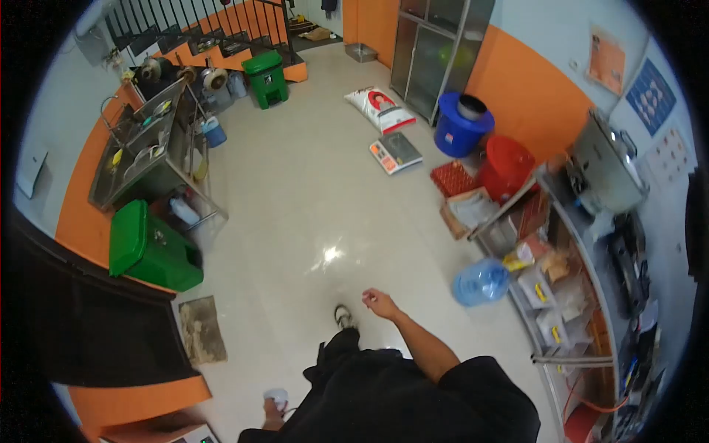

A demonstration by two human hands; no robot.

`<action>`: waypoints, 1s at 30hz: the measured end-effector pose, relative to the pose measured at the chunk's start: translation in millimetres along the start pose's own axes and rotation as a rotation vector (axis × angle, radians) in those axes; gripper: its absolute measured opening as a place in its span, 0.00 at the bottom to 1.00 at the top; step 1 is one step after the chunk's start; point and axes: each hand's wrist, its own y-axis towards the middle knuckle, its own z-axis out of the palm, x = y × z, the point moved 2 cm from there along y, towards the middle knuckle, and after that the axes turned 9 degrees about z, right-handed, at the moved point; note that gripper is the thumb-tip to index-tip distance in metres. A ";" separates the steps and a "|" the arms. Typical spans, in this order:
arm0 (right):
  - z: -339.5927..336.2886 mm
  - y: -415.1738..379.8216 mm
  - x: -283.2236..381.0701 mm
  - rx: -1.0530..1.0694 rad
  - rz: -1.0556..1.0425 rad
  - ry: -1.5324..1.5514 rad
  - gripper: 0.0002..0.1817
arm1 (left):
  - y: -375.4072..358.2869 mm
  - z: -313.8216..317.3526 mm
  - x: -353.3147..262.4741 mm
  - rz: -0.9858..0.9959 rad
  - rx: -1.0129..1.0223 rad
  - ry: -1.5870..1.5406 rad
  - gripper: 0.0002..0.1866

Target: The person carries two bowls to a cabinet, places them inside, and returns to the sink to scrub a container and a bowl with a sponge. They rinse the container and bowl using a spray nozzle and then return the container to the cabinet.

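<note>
My left hand (272,417) hangs low at the bottom of the head view, closed around a small whitish, cup-like thing (275,396). Its exact kind is blurred, and a thin dark line shows beside it. In front of my body, my right hand (379,303) hovers over the shiny tiled floor (295,244) with loosely curled fingers and nothing visible in them. One shoe (344,316) shows just left of that hand. A blue-tinted water jug (481,282) lies on the floor to the right, apart from my hand.
On the left are a green pedal bin (151,251), a steel sink (159,173) and a floor mat (201,329). Ahead are a scale (396,152), a white sack (380,108) and another green bin (266,77). Blue (459,129) and red buckets (505,166) and a shelf rack (569,295) line the right.
</note>
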 end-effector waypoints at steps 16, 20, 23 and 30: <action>-224.1 288.2 -221.5 0.130 -0.200 0.035 0.08 | 180.3 910.3 -462.4 0.256 0.607 0.101 0.31; -313.0 576.9 -131.9 0.058 1.000 -0.242 0.12 | 264.4 993.0 -515.9 0.176 0.515 0.172 0.30; -380.4 827.5 -63.5 -0.135 -0.228 -0.950 0.12 | 321.9 1053.0 -552.7 0.179 0.382 0.099 0.27; -580.9 1165.9 318.0 -0.280 0.303 0.295 0.22 | 417.1 1324.8 -712.1 0.224 0.278 0.065 0.25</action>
